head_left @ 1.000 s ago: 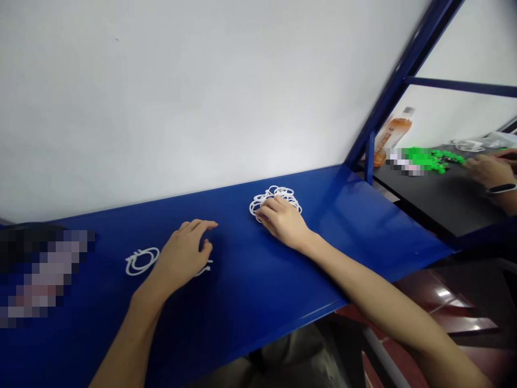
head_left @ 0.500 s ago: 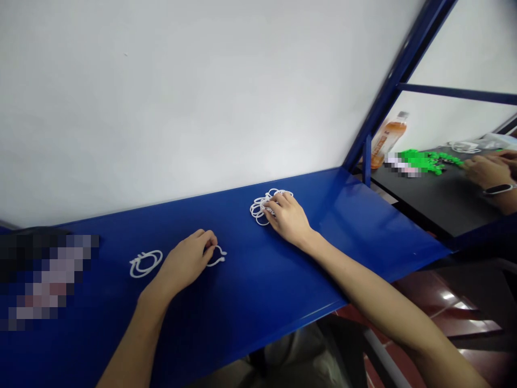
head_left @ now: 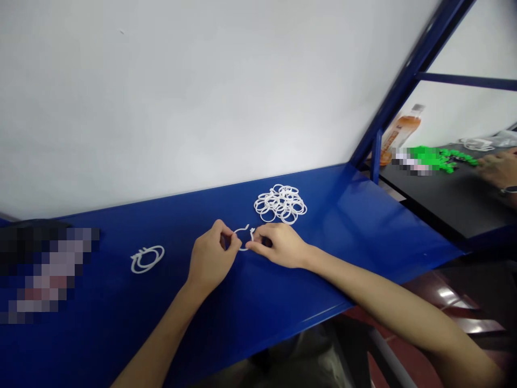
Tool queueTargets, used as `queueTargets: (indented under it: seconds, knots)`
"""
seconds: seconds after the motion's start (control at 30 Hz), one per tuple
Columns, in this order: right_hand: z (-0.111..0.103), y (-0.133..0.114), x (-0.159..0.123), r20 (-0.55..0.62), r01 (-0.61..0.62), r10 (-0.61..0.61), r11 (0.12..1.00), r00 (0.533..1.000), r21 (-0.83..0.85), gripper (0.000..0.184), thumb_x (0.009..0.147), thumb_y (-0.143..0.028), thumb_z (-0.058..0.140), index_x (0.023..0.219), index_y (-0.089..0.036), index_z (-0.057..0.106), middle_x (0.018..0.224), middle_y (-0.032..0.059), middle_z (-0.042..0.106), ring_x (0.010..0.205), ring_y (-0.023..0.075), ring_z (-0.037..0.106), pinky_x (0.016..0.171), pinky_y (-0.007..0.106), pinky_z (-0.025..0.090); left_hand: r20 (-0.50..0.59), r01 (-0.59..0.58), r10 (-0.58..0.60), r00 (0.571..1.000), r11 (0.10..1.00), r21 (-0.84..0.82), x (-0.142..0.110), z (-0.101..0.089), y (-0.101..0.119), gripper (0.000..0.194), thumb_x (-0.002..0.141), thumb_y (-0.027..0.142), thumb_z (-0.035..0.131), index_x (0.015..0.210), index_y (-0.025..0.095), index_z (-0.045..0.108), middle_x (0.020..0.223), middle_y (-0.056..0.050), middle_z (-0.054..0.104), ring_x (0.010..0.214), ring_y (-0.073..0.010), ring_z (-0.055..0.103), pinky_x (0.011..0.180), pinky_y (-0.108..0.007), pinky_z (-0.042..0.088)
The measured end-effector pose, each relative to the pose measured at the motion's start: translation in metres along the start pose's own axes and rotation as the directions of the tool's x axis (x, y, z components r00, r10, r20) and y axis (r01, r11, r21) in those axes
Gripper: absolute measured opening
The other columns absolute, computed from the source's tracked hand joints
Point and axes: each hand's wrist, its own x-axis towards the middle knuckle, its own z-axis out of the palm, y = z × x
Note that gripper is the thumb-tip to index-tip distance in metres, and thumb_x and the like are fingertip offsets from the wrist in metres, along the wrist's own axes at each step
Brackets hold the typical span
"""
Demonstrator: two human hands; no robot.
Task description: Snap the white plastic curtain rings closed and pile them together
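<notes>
My left hand point(head_left: 216, 250) pinches a thin white open curtain ring point(head_left: 241, 230) between thumb and fingers, just above the blue table. Its gap with knobbed ends faces up and to the right. Close against it, my right hand point(head_left: 280, 245) is closed on a white knobbed piece at the ring's right side. Whether that piece belongs to the same ring or to a second one, I cannot tell. Behind my right hand lies a loose pile of white rings point(head_left: 280, 203). Several linked or stacked white rings point(head_left: 147, 260) rest to the left of my left hand.
The blue table point(head_left: 258, 302) runs along a white wall, with a dark item point(head_left: 36, 234) and a blurred patch at its left end. Past a blue metal frame point(head_left: 398, 91), a dark table holds an orange drink bottle point(head_left: 404, 132), green pieces point(head_left: 456, 159) and another person's hand point(head_left: 498, 167).
My right hand has come away from the pile, toward me and slightly left. My left hand has moved right with the ring, so both hands now meet at it.
</notes>
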Motion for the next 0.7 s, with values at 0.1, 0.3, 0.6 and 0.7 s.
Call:
queueTargets:
  seconds: [0.1,0.3,0.6,0.7]
  knots:
    - [-0.001,0.001,0.001,-0.021,0.000,0.002,0.995,1.000,0.096,0.030,0.098,-0.035,0.059,0.074,-0.017,0.059,0.070,-0.0026,0.062,0.061,0.0084,0.054,0.060,0.022,0.036,0.042,-0.011,0.012,0.999,1.000,-0.016,-0.001,0.004,0.000,0.012,0.082,0.031,0.056,0.074,0.023,0.050,0.056,0.007,0.052,0.051,-0.0123,0.051,0.055,-0.026,0.038]
    - [0.000,0.009,0.000,-0.045,0.068,-0.067,0.997,0.997,0.036,0.034,0.096,-0.042,0.062,0.073,-0.017,0.057,0.068,-0.0023,0.059,0.059,0.0091,0.051,0.059,0.022,0.035,0.020,-0.209,0.212,0.977,0.972,-0.108,-0.004,0.007,-0.001,0.023,0.088,0.027,0.055,0.110,0.023,0.061,0.089,0.001,0.068,0.074,-0.0144,0.060,0.074,-0.030,0.049]
    - [-0.001,0.011,-0.002,-0.088,0.212,-0.213,0.977,0.973,-0.023,0.033,0.096,-0.049,0.060,0.084,-0.018,0.062,0.080,0.0026,0.065,0.076,0.0154,0.061,0.069,0.026,0.047,-0.002,-0.280,0.287,0.958,0.934,-0.222,-0.002,0.005,0.003,0.010,0.093,0.031,0.059,0.095,0.024,0.066,0.088,0.001,0.069,0.074,-0.0126,0.062,0.072,-0.026,0.050]
    - [-0.006,0.007,-0.001,-0.234,0.155,-0.150,0.988,0.961,-0.001,0.025,0.097,-0.042,0.060,0.106,-0.018,0.063,0.107,0.0091,0.066,0.095,0.0190,0.063,0.079,0.031,0.052,0.046,-0.168,0.191,0.980,0.934,-0.315,-0.001,0.000,0.003,0.014,0.093,0.036,0.059,0.092,0.024,0.066,0.082,0.002,0.068,0.071,-0.0126,0.062,0.063,-0.024,0.048]
